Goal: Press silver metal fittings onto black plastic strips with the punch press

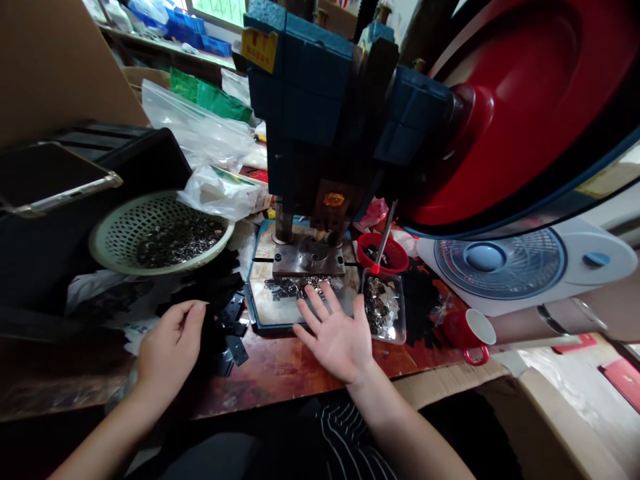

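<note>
My right hand is held palm up with its fingers spread, and nothing lies in it. It is just in front of the press bed, where small metal pieces are scattered below the metal die. To the left, my left hand is closed, thumb against the curled fingers; whatever it may hold is too small or hidden to make out. Beside that hand lie dark flat pieces. A clear tray of metal parts stands right of the bed.
The blue press with its big red wheel rises over the table. A pale green basket stands left, near a phone. On the right are a red bowl, a fan and a red mug.
</note>
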A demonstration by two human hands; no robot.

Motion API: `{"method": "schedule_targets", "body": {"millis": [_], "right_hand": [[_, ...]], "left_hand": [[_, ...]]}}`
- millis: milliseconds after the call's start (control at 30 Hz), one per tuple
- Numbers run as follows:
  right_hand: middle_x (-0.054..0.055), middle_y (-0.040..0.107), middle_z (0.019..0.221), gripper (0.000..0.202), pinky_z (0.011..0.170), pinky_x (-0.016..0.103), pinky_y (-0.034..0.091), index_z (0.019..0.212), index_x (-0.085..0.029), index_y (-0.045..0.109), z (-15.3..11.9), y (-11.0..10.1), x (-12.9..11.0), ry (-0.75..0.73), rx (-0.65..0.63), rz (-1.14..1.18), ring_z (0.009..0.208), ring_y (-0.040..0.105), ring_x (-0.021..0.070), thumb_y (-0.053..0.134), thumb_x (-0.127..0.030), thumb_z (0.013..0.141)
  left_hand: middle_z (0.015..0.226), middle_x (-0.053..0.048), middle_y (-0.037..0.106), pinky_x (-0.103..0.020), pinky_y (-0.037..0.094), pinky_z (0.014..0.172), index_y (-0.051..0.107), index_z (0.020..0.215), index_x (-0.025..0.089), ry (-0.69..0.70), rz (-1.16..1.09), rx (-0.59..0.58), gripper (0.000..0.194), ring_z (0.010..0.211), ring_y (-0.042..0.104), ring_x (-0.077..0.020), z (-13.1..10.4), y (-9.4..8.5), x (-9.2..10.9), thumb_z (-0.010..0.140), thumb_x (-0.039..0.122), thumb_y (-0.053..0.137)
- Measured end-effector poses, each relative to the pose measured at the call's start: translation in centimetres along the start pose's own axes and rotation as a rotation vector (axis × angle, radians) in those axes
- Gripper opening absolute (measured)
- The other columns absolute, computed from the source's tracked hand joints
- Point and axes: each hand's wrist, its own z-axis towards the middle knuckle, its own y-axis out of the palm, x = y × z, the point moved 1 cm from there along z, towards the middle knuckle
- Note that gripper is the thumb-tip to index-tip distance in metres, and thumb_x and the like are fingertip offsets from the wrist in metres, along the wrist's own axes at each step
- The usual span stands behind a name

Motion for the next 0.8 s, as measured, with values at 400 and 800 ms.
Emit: {"method": "schedule_targets", "body": {"millis": [400, 800], "right_hand": [[0.008, 0.063, 0.111, 0.044, 0.080, 0.038, 0.048, 0.117, -0.024, 0.054, 0.1, -3.6, -0.2, -0.088, 0.259, -0.267, 0.095, 0.060, 0.0213, 0.034, -0.053, 0.091], [0.006, 0.062, 0.095, 0.020, 0.081, 0.034, 0.040, 0.093, -0.022, 0.065, -1.3, -4.1, 2.6, -0.300, 0.100, -1.415, 0.090, 0.051, 0.0203, 0.045, -0.024, 0.091]], "left_hand": [[0.102, -0.008, 0.067, -0.023, 0.055, 0.063, 0.057, 0.114, 0.022, -0.634, -1.030, -0.615, 0.037, 0.077, 0.066, -0.0134, -2.1, 2.3, 5.4, 0.078, 0.015, 0.059], [0.123, -0.012, 0.059, -0.027, 0.057, 0.074, 0.056, 0.116, 0.020, -0.641, -1.144, -0.736, 0.030, 0.103, 0.062, -0.0215, -2.6, 3.4, 7.7, 0.087, 0.018, 0.050]]}}
